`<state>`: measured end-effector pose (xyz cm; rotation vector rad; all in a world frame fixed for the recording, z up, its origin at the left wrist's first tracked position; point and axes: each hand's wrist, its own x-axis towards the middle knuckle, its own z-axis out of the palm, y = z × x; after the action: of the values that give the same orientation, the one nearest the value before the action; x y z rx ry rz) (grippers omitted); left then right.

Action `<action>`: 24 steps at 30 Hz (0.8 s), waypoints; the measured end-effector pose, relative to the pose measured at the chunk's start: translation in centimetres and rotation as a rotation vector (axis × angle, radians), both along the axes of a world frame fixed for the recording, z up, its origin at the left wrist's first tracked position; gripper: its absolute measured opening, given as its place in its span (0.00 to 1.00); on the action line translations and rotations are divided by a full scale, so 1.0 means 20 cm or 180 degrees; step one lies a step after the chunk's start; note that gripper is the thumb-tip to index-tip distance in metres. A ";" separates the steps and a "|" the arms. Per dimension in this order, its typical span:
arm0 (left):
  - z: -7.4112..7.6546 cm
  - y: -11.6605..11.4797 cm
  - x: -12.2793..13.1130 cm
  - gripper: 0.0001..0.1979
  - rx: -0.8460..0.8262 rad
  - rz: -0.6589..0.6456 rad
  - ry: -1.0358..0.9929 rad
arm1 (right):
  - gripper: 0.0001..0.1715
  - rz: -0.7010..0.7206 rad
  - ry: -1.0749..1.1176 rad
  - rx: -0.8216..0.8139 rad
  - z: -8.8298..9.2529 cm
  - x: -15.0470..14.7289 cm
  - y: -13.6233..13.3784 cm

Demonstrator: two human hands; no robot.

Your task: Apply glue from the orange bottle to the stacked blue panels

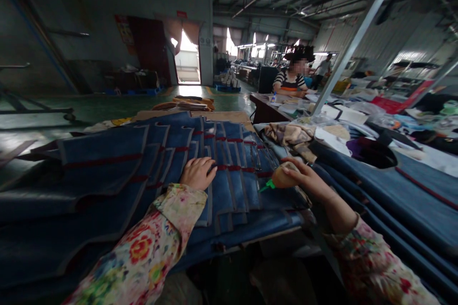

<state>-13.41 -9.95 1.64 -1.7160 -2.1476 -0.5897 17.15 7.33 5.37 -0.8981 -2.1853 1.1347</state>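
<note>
Overlapping blue denim-like pieces [103, 145] with grey edging and dark red strips cover the table in front of me. My left hand [198, 173] lies on these pieces near the middle, its fingers stretched out over the cloth. To the right, my right hand [308, 177] is wrapped round a tan squeeze bottle [282, 177] with a green nozzle [267, 185]. The bottle is tilted, its nozzle pointing left and down, close over the pieces at the right end of the row. Whether the tip touches the cloth I cannot tell.
More blue pieces [422, 200] are stacked on the right, beside a crumpled plaid cloth [288, 134]. A slanted metal post [358, 43] rises behind. Brown flat sheets [189, 104] lie beyond the table. A person in a striped top [282, 78] sits at another table [266, 107].
</note>
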 end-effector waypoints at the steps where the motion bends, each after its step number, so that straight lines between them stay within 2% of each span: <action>1: 0.00 0.00 0.00 0.14 0.0004 0.0001 -0.0004 | 0.31 0.0064 -0.0079 -0.0047 0.00 0.01 -0.02; 5: 0.00 0.00 0.00 0.14 0.0006 -0.0005 0.0005 | 0.30 0.0205 -0.0259 -0.0203 0.02 0.05 -0.07; 24: 0.01 0.00 0.00 0.15 -0.0040 -0.0006 0.0074 | 0.29 0.0447 -0.0138 -0.0051 0.03 0.07 -0.13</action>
<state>-13.34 -9.99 1.79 -1.7230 -2.1385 -0.5553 18.63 4.79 6.03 -0.7930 -2.3082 1.2101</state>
